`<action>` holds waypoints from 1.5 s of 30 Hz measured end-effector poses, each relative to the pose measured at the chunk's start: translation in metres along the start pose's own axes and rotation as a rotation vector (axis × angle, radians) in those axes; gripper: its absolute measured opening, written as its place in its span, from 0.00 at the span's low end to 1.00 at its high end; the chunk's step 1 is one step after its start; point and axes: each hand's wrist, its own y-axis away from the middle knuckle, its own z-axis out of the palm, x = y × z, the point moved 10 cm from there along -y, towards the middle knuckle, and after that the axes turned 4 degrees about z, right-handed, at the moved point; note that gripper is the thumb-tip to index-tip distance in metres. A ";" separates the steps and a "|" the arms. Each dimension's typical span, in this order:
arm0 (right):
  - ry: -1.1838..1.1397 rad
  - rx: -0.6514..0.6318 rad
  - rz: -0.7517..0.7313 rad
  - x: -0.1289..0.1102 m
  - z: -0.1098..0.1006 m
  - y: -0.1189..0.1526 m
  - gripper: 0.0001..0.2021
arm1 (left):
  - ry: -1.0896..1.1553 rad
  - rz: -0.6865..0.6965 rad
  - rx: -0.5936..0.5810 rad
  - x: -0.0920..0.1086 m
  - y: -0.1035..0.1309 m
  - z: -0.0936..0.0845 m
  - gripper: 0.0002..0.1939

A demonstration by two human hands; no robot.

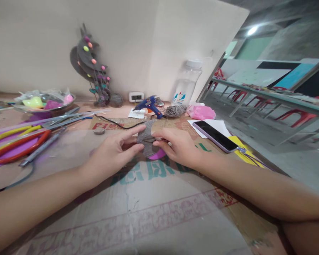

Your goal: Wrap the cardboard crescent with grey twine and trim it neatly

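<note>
Between my hands is a small rounded piece wound with grey yarn (pixel 148 141), with a purple edge (pixel 158 154) showing at its lower right. My left hand (pixel 113 152) grips its left side between thumb and fingers. On the right side, my right hand (pixel 179 145) pinches at the piece, thumb and index finger close together near its middle. A ball of grey yarn (pixel 175 111) lies behind my right hand, and a blue glue gun (pixel 150 105) rests beside it.
Scissors with red handles (pixel 21 150) and a bowl of coloured pieces (pixel 46 109) are at the left. A phone (pixel 215 136) lies at the right. Behind stand a water bottle (pixel 186 85), a small timer (pixel 136 96) and a decorated grey moon ornament (pixel 86 60).
</note>
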 end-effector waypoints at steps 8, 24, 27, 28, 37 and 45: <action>-0.007 0.000 -0.001 0.000 0.000 0.000 0.13 | 0.050 -0.059 -0.047 -0.005 0.001 0.005 0.26; 0.018 0.011 -0.024 -0.001 -0.001 0.000 0.12 | 0.015 -0.007 -0.056 -0.005 0.001 0.005 0.26; 0.007 0.005 -0.007 0.000 0.000 -0.001 0.12 | -0.008 -0.034 -0.051 -0.006 0.002 0.004 0.26; -0.007 0.008 0.002 0.001 0.000 -0.001 0.12 | -0.014 -0.042 -0.051 -0.006 0.002 0.004 0.26; -0.022 0.015 -0.005 0.003 0.000 0.001 0.13 | 0.014 -0.034 -0.058 -0.007 0.001 0.005 0.26; 0.038 0.018 -0.044 -0.004 -0.001 0.001 0.13 | -0.051 -0.018 -0.058 -0.002 0.002 0.004 0.26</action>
